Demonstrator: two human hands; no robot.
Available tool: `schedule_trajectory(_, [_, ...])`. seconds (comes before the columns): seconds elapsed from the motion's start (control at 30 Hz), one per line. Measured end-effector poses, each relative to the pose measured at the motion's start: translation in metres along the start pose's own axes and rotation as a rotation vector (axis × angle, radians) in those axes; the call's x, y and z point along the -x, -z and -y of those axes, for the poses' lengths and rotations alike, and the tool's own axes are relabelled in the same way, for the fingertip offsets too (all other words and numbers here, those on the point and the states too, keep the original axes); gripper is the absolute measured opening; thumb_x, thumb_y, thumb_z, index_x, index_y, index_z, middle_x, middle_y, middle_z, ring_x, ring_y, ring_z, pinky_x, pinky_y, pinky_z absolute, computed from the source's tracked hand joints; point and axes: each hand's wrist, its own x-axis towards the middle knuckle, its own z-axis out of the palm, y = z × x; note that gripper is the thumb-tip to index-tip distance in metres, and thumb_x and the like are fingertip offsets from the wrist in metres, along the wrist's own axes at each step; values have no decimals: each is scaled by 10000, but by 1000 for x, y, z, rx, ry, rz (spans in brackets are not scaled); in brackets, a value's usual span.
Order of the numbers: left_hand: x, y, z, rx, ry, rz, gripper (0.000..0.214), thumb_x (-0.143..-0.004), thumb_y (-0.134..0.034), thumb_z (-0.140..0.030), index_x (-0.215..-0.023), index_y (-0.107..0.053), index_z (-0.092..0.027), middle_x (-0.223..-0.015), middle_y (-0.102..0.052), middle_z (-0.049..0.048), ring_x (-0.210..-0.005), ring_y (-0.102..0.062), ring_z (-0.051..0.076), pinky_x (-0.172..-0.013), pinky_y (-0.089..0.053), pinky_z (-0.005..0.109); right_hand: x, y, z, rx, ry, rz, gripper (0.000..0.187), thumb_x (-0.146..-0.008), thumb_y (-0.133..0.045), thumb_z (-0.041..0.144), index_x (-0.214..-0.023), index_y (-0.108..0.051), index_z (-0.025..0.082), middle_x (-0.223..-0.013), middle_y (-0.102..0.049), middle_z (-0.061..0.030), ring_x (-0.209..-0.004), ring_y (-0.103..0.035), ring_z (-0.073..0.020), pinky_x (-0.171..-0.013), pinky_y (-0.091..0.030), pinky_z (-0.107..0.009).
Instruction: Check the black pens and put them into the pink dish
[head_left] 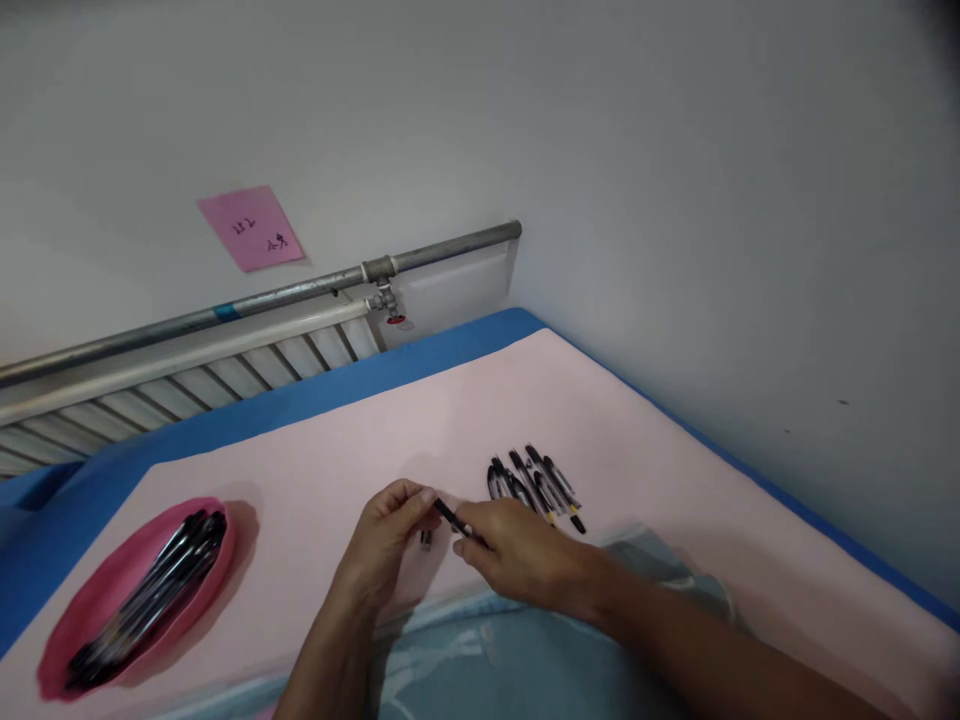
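In front of my body both hands meet at a black pen (452, 517). My right hand (517, 550) is closed around its lower part, thumb and fingers pinching it. At the pen's upper end, my left hand (390, 525) is closed, with thumb and fingertips against it. A small dark piece (426, 539) shows just under the left fingers; I cannot make out whether it is held or lies on the surface. Just beyond my right hand, several black-capped clear pens (536, 480) lie side by side on the pink sheet (360, 450).
To the left, a pink oval basket (64, 640) holds a bundle of pens (154, 590). Blue-grey cloth (517, 660) lies along the near side. A blue border (420, 360) surrounds the sheet. Behind are a radiator (247, 375), a pipe (300, 295) and a pink note (251, 228).
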Motion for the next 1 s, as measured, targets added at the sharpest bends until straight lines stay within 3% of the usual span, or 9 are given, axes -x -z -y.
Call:
schedule_trajectory(0.13, [-2, 4, 1, -158, -59, -78, 287, -658, -617, -377, -807, -615, -132, -770, -620, 58, -711, -559, 154, -661, -417, 270, -1, 4, -4, 70, -64, -10, 185, -816, -419, 237, -909, -555, 154, -780, -607, -51, -645, -523, -129, -549, -298, -209])
schedule_trajectory(0.3, [-10, 7, 15, -1071, -154, -304, 217, -680, -558, -369, -720, -581, -158, -729, -603, 54, -659, -533, 163, -592, -361, 263, -2, 3, -9, 144, -107, -13, 177, -824, -420, 277, -805, -542, 150, -737, -588, -46, -630, -504, -123, -540, -274, -215])
schedule_trajectory(0.4, [-13, 10, 20, -1231, -77, -259, 133, -656, -581, -297, -659, -569, -164, -721, -609, 60, -663, -544, 171, -582, -349, 260, -1, 2, -9, 148, -95, -7, 174, -828, -416, 273, -800, -537, 151, -735, -584, -43, -625, -501, -119, -534, -269, -214])
schedule_trajectory(0.47, [-14, 12, 18, -991, -42, -245, 121, -663, -586, -286, -641, -563, -169, -636, -597, 38, -610, -546, 158, -561, -363, 251, -1, 1, -9, 161, -91, -15, 171, -827, -413, 263, -790, -536, 149, -730, -582, -44, -613, -493, -117, -526, -264, -214])
schedule_trajectory(0.53, [-13, 14, 13, -535, -9, -220, 124, -668, -605, -280, -675, -560, -164, -603, -590, 19, -572, -551, 140, -550, -399, 244, -1, 0, -8, 172, -86, -2, 166, -820, -418, 253, -783, -539, 146, -720, -581, -45, -604, -489, -117, -519, -260, -215])
schedule_trajectory(0.6, [-12, 14, 7, -72, 26, -189, 121, -665, -629, -228, -725, -557, -150, -651, -614, 25, -591, -579, 130, -577, -449, 247, -1, -3, -7, 171, -72, 31, 159, -810, -429, 252, -791, -545, 145, -720, -585, -46, -603, -492, -119, -514, -259, -214])
schedule_trajectory(0.67, [-11, 11, 2, 223, 51, -205, 113, -674, -627, -167, -757, -559, -133, -735, -647, 61, -658, -615, 141, -634, -486, 264, -1, -6, -7, 161, -51, 53, 158, -800, -438, 261, -800, -551, 149, -725, -590, -45, -612, -502, -124, -516, -265, -212])
schedule_trajectory(0.77, [-9, 3, 1, 387, 63, -254, 91, -724, -591, -165, -796, -563, -118, -822, -666, 121, -745, -642, 182, -688, -509, 299, 0, -12, -6, 151, -54, 70, 169, -793, -444, 280, -797, -559, 155, -718, -595, -42, -615, -512, -129, -516, -273, -209])
schedule_trajectory(1.0, [-6, -11, 5, 460, 62, -244, 76, -765, -551, -168, -812, -567, -110, -903, -663, 147, -776, -649, 197, -687, -528, 299, 0, -12, -6, 120, -43, 78, 153, -782, -436, 244, -798, -559, 155, -746, -608, -47, -646, -536, -132, -530, -292, -203])
